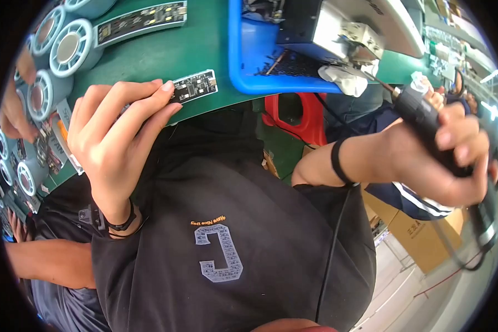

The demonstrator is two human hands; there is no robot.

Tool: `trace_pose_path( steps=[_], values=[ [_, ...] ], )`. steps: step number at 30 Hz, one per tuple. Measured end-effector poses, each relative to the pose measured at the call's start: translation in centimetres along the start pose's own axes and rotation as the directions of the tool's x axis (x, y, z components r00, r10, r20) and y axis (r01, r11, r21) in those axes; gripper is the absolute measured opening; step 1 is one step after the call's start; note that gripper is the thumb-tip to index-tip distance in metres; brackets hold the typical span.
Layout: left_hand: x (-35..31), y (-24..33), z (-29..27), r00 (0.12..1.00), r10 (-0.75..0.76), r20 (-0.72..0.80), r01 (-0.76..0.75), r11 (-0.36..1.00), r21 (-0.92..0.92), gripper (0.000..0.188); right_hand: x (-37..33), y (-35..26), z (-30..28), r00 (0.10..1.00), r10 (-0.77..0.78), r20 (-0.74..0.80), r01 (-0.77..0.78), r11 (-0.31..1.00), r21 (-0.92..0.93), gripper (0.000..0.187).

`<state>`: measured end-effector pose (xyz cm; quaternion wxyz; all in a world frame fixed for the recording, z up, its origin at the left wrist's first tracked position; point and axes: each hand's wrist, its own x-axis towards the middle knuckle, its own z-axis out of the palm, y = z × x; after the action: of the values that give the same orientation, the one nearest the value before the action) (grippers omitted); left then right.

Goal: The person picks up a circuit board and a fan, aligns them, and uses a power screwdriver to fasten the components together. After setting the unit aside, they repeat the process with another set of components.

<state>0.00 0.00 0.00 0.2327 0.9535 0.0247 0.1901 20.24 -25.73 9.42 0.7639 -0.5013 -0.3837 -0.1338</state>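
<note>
My left hand (113,127) grips a small strip-shaped circuit board (196,86) in a pale casing, thumb and fingertips closed on its left end at the table's near edge. Raised at the right, my right hand (445,163) is wrapped round a black electric screwdriver (418,108). Its thin bit points up and left, toward a metal screw feeder (315,36) inside a blue tray (235,66). Whether the bit touches the feeder or carries a screw, I cannot tell. A crumpled white cloth or tissue (346,80) hangs over the tray's near rim.
A longer curved circuit-board strip (144,23) lies farther back on the green table (199,50). Several pale-blue round housings (72,47) crowd the left, beside another person's blurred hand (17,110). Below are a red stool (307,116) and a cardboard box (423,235).
</note>
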Motion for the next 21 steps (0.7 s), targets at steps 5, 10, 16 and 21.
trace_pose_path(
  steps=[5,10,16,21],
  values=[
    [1.4,1.5,1.6,0.997,0.049,-0.064,-0.049,0.999,-0.002,0.027,0.7,3.4,1.1,0.972,-0.23,-0.037,0.171,0.812,-0.559,0.024],
    [1.6,1.4,1.7,0.997,0.041,-0.07,-0.042,0.999,-0.017,0.029,-0.4,3.7,0.7,0.99,-0.069,-0.123,0.015,0.92,-0.392,0.02],
    [0.2,0.0,1.0,0.985,0.09,-0.146,-0.083,0.995,0.056,0.036,-1.7,2.1,2.0,0.983,0.177,-0.043,-0.182,0.961,-0.206,0.013],
    [-2.0,-0.6,1.8,0.929,-0.061,-0.366,0.051,0.998,-0.036,0.052,-2.7,0.7,5.6,0.979,0.183,0.092,-0.18,0.983,-0.038,0.012]
  ],
)
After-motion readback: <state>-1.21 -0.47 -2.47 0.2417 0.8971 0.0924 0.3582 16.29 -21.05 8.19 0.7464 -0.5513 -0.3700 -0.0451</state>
